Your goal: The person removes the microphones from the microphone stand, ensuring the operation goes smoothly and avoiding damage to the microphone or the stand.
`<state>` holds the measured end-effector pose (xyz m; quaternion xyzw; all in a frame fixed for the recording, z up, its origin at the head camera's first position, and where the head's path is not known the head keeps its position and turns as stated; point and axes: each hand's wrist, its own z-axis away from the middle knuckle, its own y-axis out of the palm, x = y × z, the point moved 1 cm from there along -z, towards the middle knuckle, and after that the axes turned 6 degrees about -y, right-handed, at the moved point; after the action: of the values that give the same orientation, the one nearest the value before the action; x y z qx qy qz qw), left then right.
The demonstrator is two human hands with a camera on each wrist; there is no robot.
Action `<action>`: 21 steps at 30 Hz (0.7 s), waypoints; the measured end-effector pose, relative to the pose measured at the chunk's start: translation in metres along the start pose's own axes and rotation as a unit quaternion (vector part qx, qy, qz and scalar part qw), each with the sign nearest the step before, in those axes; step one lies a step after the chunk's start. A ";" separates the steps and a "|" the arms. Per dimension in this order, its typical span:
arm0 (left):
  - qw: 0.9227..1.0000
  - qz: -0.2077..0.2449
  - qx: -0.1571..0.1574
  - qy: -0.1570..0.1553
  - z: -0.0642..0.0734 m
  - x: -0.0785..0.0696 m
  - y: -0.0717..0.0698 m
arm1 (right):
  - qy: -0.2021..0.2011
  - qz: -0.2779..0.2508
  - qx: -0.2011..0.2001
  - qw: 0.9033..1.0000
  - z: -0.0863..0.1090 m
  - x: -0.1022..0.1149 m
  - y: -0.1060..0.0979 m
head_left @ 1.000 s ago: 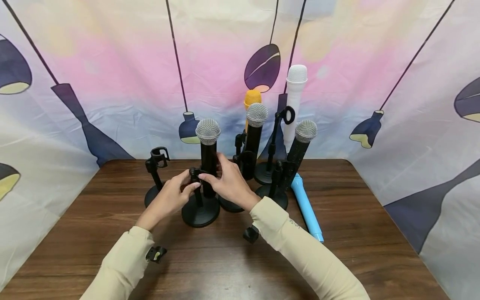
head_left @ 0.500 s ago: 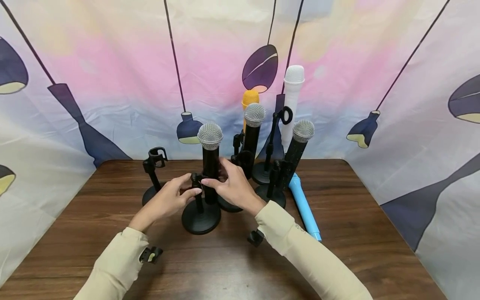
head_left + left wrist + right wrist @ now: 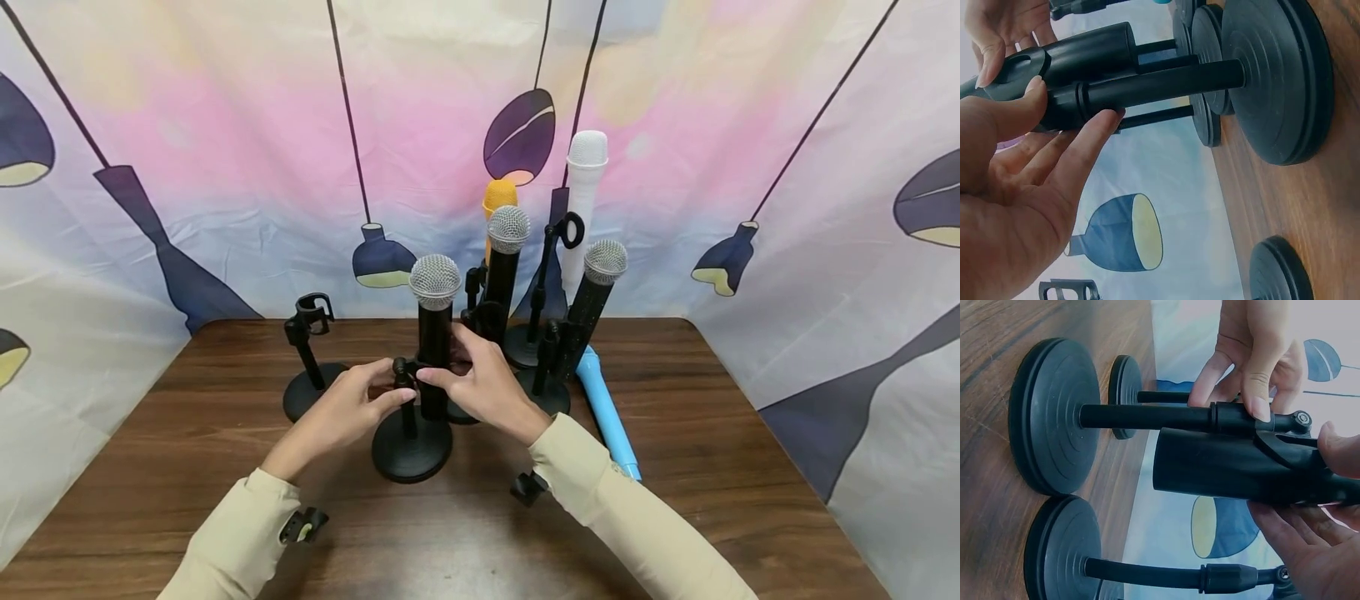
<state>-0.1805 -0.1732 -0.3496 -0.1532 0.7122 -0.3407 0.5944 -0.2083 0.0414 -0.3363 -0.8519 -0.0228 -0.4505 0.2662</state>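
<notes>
One black microphone (image 3: 435,329) with a silver head was held nearly upright at the middle of the frame, in the clip (image 3: 1269,450) of a round-based stand (image 3: 411,454). The stand was pinched near its top by the thumb and fingers of the left hand (image 3: 347,408), while the microphone was gripped at the clip between the thumb and curled fingers of the right hand (image 3: 483,383). Right of centre, a blue microphone (image 3: 609,417), a white microphone (image 3: 583,192) and a yellow microphone (image 3: 500,197) were seen.
</notes>
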 end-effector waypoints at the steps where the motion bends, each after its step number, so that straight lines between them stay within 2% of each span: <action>1: 1.000 0.002 -0.002 0.006 0.000 -0.001 0.001 | 0.000 -0.001 -0.002 1.000 0.002 0.000 -0.001; 7: 1.000 0.002 -0.004 0.017 -0.001 -0.007 0.006 | -0.002 -0.003 -0.001 1.000 0.012 0.001 -0.007; 12: 0.999 0.023 -0.002 0.033 0.000 -0.018 0.011 | -0.004 -0.019 -0.003 1.000 0.020 0.001 -0.013; 21: 0.998 0.035 -0.013 0.048 -0.002 -0.032 0.025 | -0.021 -0.021 -0.014 0.999 0.035 0.002 -0.027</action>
<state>-0.1695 -0.1347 -0.3428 -0.1192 0.7489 -0.3174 0.5693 -0.1879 0.0812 -0.3384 -0.8639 -0.0399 -0.4386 0.2442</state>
